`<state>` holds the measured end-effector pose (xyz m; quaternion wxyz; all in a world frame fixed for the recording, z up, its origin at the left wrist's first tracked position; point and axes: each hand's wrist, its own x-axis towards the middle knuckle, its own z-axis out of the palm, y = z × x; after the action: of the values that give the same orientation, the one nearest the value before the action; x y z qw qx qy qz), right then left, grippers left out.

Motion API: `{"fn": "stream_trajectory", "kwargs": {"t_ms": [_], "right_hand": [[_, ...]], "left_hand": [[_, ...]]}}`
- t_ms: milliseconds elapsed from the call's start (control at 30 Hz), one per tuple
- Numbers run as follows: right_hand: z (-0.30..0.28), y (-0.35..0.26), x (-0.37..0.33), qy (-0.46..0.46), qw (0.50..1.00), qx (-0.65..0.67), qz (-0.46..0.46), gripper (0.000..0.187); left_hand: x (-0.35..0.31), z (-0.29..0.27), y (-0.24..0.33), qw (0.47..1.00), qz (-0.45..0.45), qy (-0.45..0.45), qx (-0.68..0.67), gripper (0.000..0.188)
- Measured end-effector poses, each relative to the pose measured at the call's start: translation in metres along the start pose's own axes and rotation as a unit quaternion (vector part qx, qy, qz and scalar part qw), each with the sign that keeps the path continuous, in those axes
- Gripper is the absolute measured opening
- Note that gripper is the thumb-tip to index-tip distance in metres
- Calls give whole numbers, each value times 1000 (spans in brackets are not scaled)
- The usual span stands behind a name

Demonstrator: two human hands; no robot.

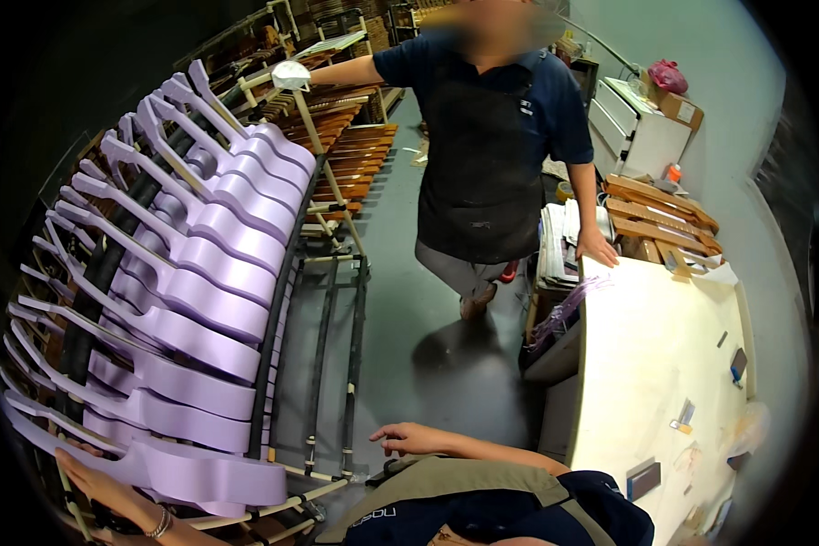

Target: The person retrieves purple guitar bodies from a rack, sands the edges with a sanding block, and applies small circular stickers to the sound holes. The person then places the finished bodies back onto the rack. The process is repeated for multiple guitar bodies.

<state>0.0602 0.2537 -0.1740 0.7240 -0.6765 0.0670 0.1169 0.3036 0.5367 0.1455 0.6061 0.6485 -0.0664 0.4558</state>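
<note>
Several lilac-painted electric guitars (223, 232), bodies with necks attached, stand in a row on a pipe rack (278, 364) along my left side. At the lower left my left hand (96, 478), with a bracelet at the wrist, is closed on the neck of the nearest lilac guitar (205, 469); some of its fingers are hidden by the neck. My right hand (414, 439) hovers in front of my body over the aisle. It holds nothing, its fingers loosely bent and apart.
Facing me across the aisle stands a person in a dark apron (478, 173), one hand on a white cup-like object (291, 75) atop a rack post, the other on the pale worktable (655, 364). Sanding blocks (644, 480) lie there. Brown guitar parts (660, 218) are stacked behind.
</note>
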Motion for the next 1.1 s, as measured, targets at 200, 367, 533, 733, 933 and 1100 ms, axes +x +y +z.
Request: {"fn": "stream_trajectory", "kwargs": {"t_ms": [200, 367, 533, 733, 933, 1100], "right_hand": [[-25, 22, -54, 72, 992, 105, -9, 35], [-59, 64, -133, 314, 927, 199, -52, 37], [-75, 122, -223, 663, 708, 219, -106, 56], [-26, 82, -301, 689, 507, 448, -262, 70], [2, 100, -322, 786, 281, 436, -337, 68], [3, 107, -319, 824, 186, 409, -344, 68]], "left_hand": [[-30, 20, 2, 859, -73, -404, -305, 45], [-184, 113, 40, 745, -160, -486, -428, 46], [-292, 174, 109, 628, -283, -439, -576, 39], [-423, 215, 157, 493, -491, -448, -561, 22], [-531, 200, 217, 407, -487, -582, -509, 26], [-580, 204, 246, 367, -445, -659, -483, 33]]}}
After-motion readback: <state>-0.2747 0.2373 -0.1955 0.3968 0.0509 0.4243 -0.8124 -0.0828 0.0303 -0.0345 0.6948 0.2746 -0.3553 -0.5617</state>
